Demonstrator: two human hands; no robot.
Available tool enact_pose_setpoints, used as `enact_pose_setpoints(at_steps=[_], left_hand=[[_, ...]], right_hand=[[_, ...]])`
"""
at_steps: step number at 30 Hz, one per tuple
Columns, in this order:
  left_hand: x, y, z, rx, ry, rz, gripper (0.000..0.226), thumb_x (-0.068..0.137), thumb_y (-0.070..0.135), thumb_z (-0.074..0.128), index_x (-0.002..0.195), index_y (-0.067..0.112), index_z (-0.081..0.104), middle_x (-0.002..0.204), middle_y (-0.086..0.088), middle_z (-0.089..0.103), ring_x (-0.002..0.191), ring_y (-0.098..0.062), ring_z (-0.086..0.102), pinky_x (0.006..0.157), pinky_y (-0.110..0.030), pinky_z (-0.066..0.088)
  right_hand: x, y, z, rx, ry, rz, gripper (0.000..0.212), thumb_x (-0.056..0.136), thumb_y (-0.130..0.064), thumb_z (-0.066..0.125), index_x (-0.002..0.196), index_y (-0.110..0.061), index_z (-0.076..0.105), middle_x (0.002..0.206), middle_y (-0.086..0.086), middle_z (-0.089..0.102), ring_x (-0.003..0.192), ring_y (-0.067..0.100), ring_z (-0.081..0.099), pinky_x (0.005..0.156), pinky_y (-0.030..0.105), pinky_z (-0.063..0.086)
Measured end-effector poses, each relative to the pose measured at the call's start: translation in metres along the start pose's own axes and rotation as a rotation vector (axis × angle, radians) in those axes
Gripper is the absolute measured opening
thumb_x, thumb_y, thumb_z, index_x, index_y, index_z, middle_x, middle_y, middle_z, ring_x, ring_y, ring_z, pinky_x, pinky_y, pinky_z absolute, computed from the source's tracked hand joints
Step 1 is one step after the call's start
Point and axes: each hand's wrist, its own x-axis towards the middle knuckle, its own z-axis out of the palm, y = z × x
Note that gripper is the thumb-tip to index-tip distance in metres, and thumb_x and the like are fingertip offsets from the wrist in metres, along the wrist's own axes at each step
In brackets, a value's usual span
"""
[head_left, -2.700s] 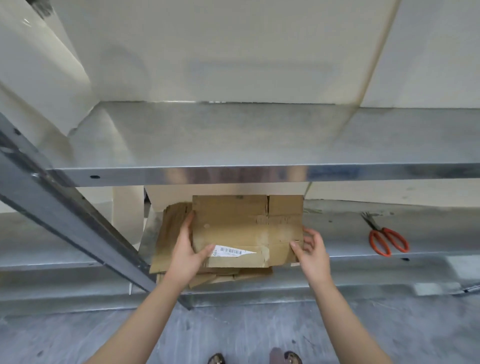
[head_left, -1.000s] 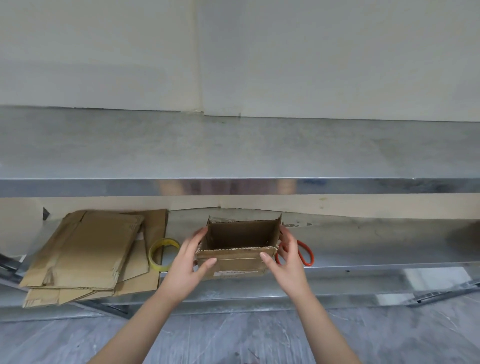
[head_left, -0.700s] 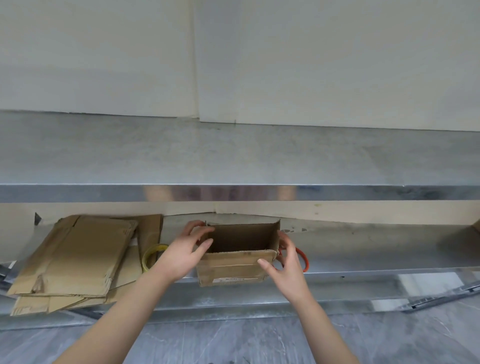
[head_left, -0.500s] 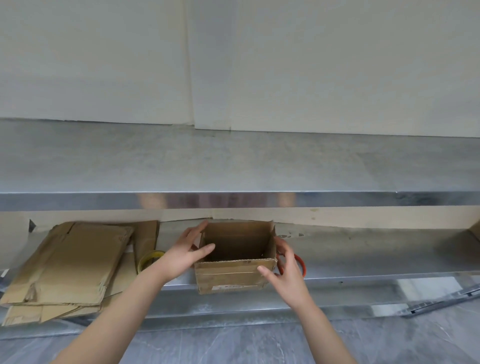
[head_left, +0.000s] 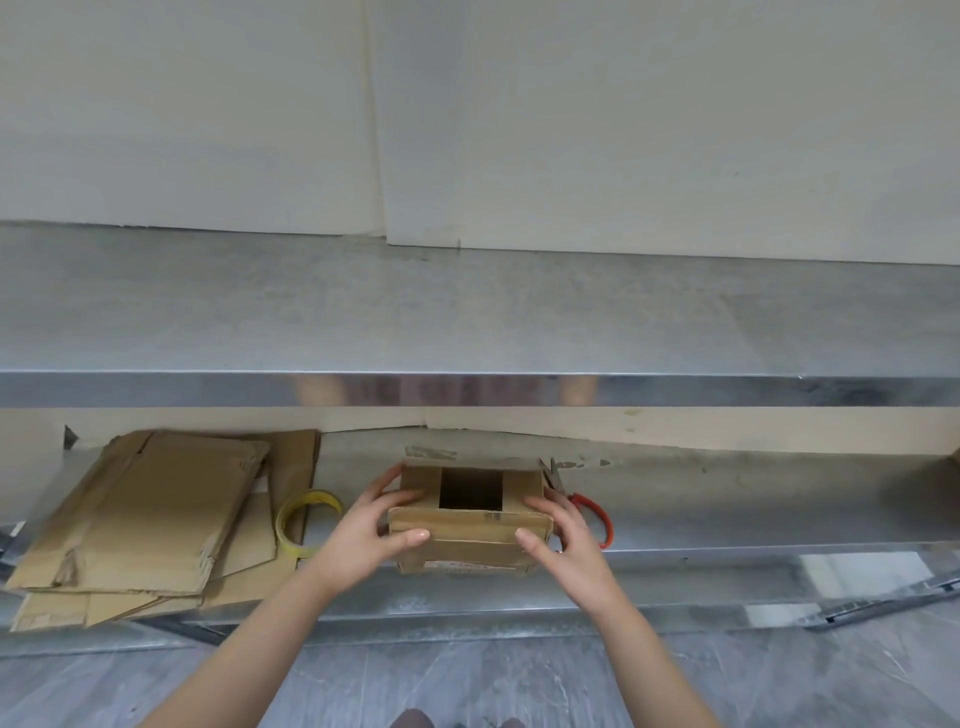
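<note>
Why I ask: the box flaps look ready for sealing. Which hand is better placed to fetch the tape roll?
Likely the left hand: it holds the box on its left side, and the yellow tape roll lies just beside it on the shelf. The right hand is across the box, by the red-handled scissors.

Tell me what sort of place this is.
Likely a packing or storage room: bare metal shelving, a stack of flattened brown cardboard boxes, and a yellow tape roll near the small brown cardboard box.
</note>
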Motion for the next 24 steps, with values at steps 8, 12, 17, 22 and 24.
enact_pose_setpoints(at_steps=[8,12,17,22,24], left_hand=[[0.006,0.006,0.011,-0.122,0.156,-0.061,0.107,0.07,0.038,0.083,0.14,0.063,0.007,0.145,0.023,0.025,0.124,-0.007,0.043,0.097,-0.038,0.05],[0.008,0.004,0.008,-0.028,0.061,0.026,0.061,0.075,0.046,0.077,0.125,0.059,0.045,0.141,0.036,0.028,0.136,-0.006,0.034,0.102,-0.036,0.047],[-0.001,0.0,0.015,0.082,0.199,0.023,0.043,0.082,0.051,0.065,0.124,0.051,0.053,0.149,0.018,0.032,0.136,-0.004,0.03,0.107,-0.024,0.033],[0.004,0.002,0.006,0.087,0.124,-0.07,0.056,0.082,0.05,0.068,0.132,0.053,0.044,0.148,0.01,0.039,0.137,-0.009,0.034,0.108,-0.018,0.024],[0.004,0.0,0.007,0.129,0.073,-0.076,0.072,0.077,0.05,0.073,0.14,0.049,0.038,0.149,0.013,0.031,0.138,-0.007,0.029,0.104,-0.01,0.023]], right_hand=[[0.012,-0.005,-0.003,0.143,0.065,0.059,0.093,0.084,-0.025,0.076,0.152,-0.036,0.014,0.149,-0.007,0.033,0.135,0.008,0.037,0.11,0.027,0.037],[0.019,-0.008,-0.009,0.011,0.002,-0.001,0.082,0.086,-0.027,0.073,0.145,-0.048,0.021,0.152,-0.013,0.029,0.14,0.004,0.026,0.113,0.027,0.03],[0.018,-0.006,0.003,-0.104,0.067,-0.048,0.045,0.089,-0.03,0.069,0.129,-0.043,0.052,0.148,0.0,0.044,0.145,0.013,0.024,0.116,0.036,0.028],[0.031,-0.011,0.006,-0.118,0.102,-0.009,0.047,0.088,-0.028,0.07,0.133,-0.033,0.056,0.149,0.004,0.043,0.145,0.015,0.027,0.117,0.035,0.028],[0.033,-0.01,0.005,-0.128,0.081,0.003,0.047,0.089,-0.027,0.069,0.134,-0.034,0.056,0.151,0.004,0.04,0.145,0.016,0.027,0.117,0.036,0.027]])
